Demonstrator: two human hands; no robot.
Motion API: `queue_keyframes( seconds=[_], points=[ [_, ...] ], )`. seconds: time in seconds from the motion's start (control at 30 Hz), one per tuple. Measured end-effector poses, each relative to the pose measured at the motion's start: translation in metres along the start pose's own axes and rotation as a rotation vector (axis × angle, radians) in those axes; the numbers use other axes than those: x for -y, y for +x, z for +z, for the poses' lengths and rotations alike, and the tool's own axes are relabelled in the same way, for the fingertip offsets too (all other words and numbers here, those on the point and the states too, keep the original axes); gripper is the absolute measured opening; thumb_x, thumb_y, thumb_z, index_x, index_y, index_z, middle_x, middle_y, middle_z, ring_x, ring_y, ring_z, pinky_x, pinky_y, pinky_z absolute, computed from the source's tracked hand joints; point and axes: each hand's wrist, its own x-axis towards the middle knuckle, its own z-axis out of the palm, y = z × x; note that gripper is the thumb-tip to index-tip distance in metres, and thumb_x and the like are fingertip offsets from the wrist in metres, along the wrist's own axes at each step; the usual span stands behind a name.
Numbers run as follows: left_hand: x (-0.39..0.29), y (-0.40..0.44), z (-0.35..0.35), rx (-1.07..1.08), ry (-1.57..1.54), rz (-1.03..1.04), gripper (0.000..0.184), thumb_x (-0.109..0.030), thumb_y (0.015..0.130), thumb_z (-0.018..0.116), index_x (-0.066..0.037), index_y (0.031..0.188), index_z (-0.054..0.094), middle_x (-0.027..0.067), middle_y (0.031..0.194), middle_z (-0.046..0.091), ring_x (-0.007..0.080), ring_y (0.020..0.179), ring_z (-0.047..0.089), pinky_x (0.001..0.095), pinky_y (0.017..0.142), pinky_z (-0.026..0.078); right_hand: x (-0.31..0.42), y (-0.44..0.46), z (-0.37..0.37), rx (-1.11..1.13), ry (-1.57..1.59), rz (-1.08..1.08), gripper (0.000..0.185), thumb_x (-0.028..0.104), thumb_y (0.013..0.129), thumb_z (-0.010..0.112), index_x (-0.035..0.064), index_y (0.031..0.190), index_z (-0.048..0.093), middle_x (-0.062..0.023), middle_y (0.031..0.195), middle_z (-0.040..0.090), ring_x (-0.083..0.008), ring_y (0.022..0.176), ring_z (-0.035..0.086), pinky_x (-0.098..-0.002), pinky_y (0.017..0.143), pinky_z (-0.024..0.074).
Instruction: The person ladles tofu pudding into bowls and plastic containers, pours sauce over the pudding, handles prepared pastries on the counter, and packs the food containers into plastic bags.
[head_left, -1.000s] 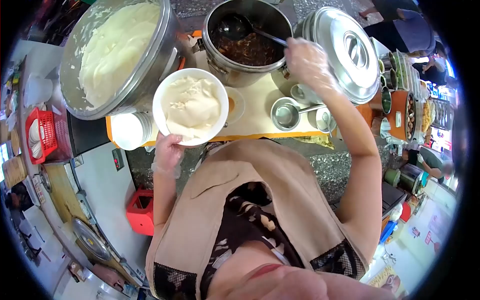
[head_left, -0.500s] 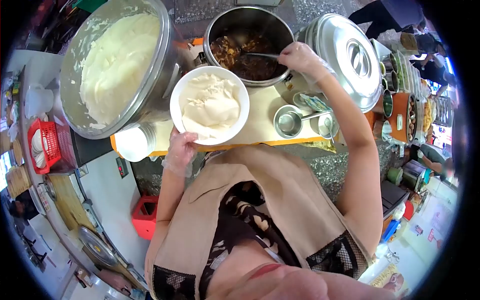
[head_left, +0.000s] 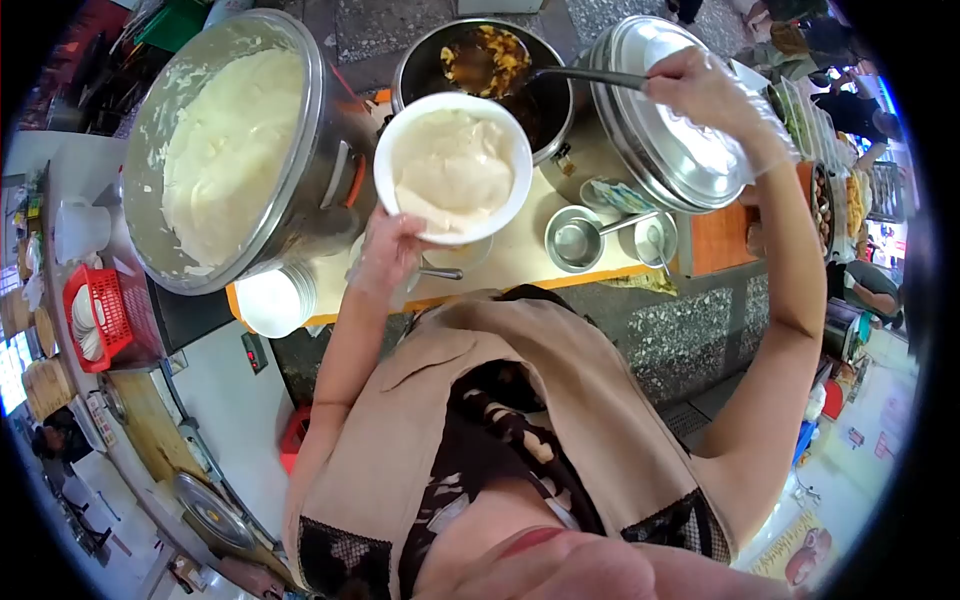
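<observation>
Pot [head_left: 420, 75] on desk [head_left: 530, 252], vat [head_left: 322, 165] left, lidded pot [head_left: 680, 150] right, plate stack [head_left: 275, 303] before vat. Bowl [head_left: 522, 190] in left hand [head_left: 388, 248], ladle [head_left: 600, 75] from right hand [head_left: 702, 92] to pot mouth.

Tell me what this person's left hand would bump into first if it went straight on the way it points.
Holding a round white bowl of soft, pale food, the left hand would probably bring that bowl against the round silvery metal pot first; depth is unclear, so it might pass above.
</observation>
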Motion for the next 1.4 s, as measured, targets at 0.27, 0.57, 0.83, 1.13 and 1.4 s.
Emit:
queue_keyframes(
  seconds=[0.27, 0.57, 0.83, 1.13, 1.4],
  points=[
    [0.007, 0.036, 0.021, 0.146, 0.002, -0.014, 0.07, 0.0, 0.071, 0.049, -0.001, 0.137, 0.025, 0.0213, 0.128, 0.047, 0.0363, 0.106, 0.059, 0.0438, 0.073, 0.06, 0.002, -0.04, 0.011, -0.119, -0.109, -0.014, 0.026, 0.021, 0.077, 0.063, -0.0008, 0.09, 0.067, -0.0144, 0.07, 0.064, -0.0244, 0.065, 0.064, -0.0351, 0.063, 0.0492],
    [0.004, 0.036, 0.024, 0.101, 0.05, 0.004, 0.068, -0.003, 0.073, 0.054, 0.004, 0.135, 0.028, 0.023, 0.125, 0.048, 0.0376, 0.107, 0.058, 0.0445, 0.079, 0.058, 0.013, -0.106, 0.041, -0.518, -0.623, -0.279, 0.016, 0.021, 0.082, 0.063, 0.0135, 0.096, 0.064, -0.0071, 0.073, 0.06, -0.0251, 0.061, 0.061, -0.0379, 0.058, 0.0489],
    [0.001, 0.023, 0.02, 0.068, -0.004, 0.017, 0.07, 0.001, 0.071, 0.049, -0.001, 0.136, 0.025, 0.0213, 0.124, 0.048, 0.0362, 0.105, 0.059, 0.0441, 0.076, 0.06, -0.011, -0.01, 0.098, -0.597, -0.688, -0.18, 0.011, 0.014, 0.082, 0.058, 0.0075, 0.09, 0.062, -0.0086, 0.079, 0.063, -0.0243, 0.07, 0.065, -0.0356, 0.062, 0.0517],
    [0.006, 0.011, -0.003, 0.053, -0.009, -0.006, 0.07, 0.001, 0.072, 0.051, -0.001, 0.136, 0.024, 0.0233, 0.126, 0.047, 0.0391, 0.105, 0.059, 0.0477, 0.077, 0.058, -0.009, 0.097, 0.171, -0.162, -0.58, -0.049, 0.012, 0.012, 0.075, 0.061, 0.0081, 0.081, 0.071, -0.0127, 0.085, 0.069, -0.0276, 0.081, 0.068, -0.0379, 0.07, 0.0541],
    [0.004, 0.006, -0.002, 0.051, -0.045, -0.016, 0.068, -0.004, 0.075, 0.049, 0.001, 0.138, 0.024, 0.0245, 0.129, 0.045, 0.0393, 0.111, 0.055, 0.0492, 0.085, 0.055, -0.036, 0.082, 0.118, -0.003, -0.215, 0.097, 0.03, 0.024, 0.075, 0.056, 0.0018, 0.089, 0.069, -0.0217, 0.097, 0.065, -0.0356, 0.096, 0.062, -0.0398, 0.086, 0.0488]
  ],
)
